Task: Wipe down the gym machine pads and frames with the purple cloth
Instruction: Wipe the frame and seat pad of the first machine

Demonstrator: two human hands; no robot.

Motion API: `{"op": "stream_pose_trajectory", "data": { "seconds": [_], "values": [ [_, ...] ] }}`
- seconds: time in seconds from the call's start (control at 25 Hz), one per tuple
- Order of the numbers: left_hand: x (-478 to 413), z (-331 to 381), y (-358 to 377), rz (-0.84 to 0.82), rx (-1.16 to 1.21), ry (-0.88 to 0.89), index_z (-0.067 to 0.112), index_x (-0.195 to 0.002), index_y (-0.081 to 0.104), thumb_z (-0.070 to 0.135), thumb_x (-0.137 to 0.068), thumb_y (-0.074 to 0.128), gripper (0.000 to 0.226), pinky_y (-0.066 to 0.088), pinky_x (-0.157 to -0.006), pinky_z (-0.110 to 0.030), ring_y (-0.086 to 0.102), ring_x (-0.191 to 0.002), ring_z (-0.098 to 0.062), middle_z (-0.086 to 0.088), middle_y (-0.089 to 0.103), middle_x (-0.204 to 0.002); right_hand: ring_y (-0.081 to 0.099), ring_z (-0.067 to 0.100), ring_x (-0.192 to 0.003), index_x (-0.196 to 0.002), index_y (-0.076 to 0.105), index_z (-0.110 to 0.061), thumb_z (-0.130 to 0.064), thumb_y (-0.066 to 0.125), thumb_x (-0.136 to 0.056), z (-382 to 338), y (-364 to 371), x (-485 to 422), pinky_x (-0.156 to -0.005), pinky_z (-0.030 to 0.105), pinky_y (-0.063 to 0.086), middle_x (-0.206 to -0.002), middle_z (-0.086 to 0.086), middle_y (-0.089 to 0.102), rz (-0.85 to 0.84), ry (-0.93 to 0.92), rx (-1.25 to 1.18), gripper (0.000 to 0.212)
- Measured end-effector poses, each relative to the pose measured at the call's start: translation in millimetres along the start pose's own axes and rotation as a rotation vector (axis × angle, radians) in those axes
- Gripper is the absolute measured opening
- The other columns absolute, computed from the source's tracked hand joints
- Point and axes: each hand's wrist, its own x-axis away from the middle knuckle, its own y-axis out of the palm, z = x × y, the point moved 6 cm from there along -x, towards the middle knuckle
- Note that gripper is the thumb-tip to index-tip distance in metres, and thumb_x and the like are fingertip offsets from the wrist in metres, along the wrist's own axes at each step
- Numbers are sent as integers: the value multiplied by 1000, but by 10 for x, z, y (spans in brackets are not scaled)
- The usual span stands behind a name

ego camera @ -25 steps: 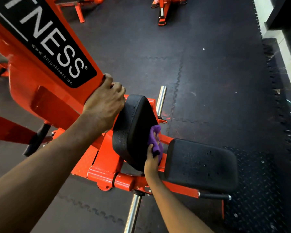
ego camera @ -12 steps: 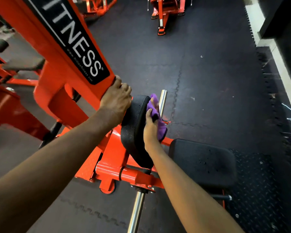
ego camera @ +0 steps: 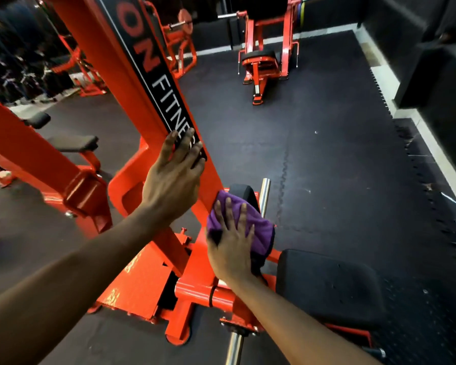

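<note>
My right hand (ego camera: pixel 231 246) lies flat, fingers spread, on the purple cloth (ego camera: pixel 258 225), pressing it against the upright black back pad (ego camera: pixel 244 192), which is mostly hidden under the cloth. My left hand (ego camera: pixel 175 175) rests open, fingers spread, on the slanted orange frame beam (ego camera: pixel 132 101) just over the black "FITNESS" label (ego camera: pixel 169 101). The black seat pad (ego camera: pixel 327 285) sits to the right of my right hand, with small droplets on it. A chrome bar (ego camera: pixel 264 196) sticks out behind the back pad.
Dark rubber floor mats (ego camera: pixel 327 167) spread ahead and right. Another orange machine (ego camera: pixel 263 59) stands at the far middle, more orange frames (ego camera: pixel 179 46) at the far left. A second padded seat (ego camera: pixel 71 143) is at the left. A dark wall (ego camera: pixel 432 61) runs along the right.
My view has tilted up. My right hand with the cloth has moved up to the top of the back pad. My left hand left the pad's top and slid up the beam, opening flat.
</note>
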Motion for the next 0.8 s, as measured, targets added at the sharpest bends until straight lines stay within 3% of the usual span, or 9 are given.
{"op": "stream_pose_trajectory", "data": {
  "seconds": [0.08, 0.32, 0.4, 0.52, 0.64, 0.72, 0.8],
  "values": [
    [42, -36, 17, 89, 27, 6, 11, -126, 64, 22, -94, 48, 38, -8, -123, -48, 28, -148, -32, -10, 53, -146, -10, 21, -156, -161, 8, -35, -55, 32, -99, 75, 82, 100, -122, 54, 4, -169, -13, -3, -12, -49, 186, 69],
    [-1, 9, 242, 424, 94, 22, 12, -105, 74, 18, -83, 58, 28, -1, -124, -46, 46, -133, -28, -3, 70, -117, 7, 35, -154, -156, 31, -34, -49, 33, -97, 241, 86, -777, -124, 53, 16, -167, -6, 18, -75, 151, 142, 61],
    [-11, 17, 288, 547, 118, 18, 12, -96, 76, 18, -80, 60, 24, 2, -125, -45, 52, -126, -28, -3, 73, -108, 6, 34, -154, -155, 35, -31, -46, 37, -101, 373, 77, -1192, -123, 52, 14, -167, -1, 19, -148, 279, 103, 56],
    [7, 55, 342, 662, 121, 36, 11, -91, 77, 17, -77, 58, 24, 5, -125, -46, 58, -119, -29, -4, 74, -103, 21, 31, -151, -147, 45, -20, -51, 40, -99, 577, 70, -1622, -119, 56, 20, -157, 12, 39, -271, 614, -37, 57],
    [36, 39, 367, 732, 137, 49, 10, -89, 77, 16, -75, 57, 25, 7, -125, -45, 60, -116, -29, -4, 75, -99, 14, 26, -154, -145, 49, -25, -50, 43, -100, 426, 49, -1441, -121, 56, 15, -157, 10, 40, -214, 456, -16, 52],
    [38, 27, 366, 725, 144, 44, 10, -88, 77, 17, -75, 57, 25, 7, -124, -45, 59, -117, -28, -4, 74, -98, 11, 24, -155, -147, 49, -28, -40, 47, -103, 234, -77, -1073, -124, 53, 10, -163, 0, 32, -95, 264, -70, 46],
    [39, 36, 367, 710, 165, 50, 10, -88, 76, 18, -76, 58, 23, 7, -124, -45, 60, -117, -29, -4, 74, -98, 15, 25, -155, -145, 52, -30, -35, 52, -103, 112, -175, -698, -124, 53, 17, -160, -14, 31, 35, 138, -141, 42]
  ]
}}
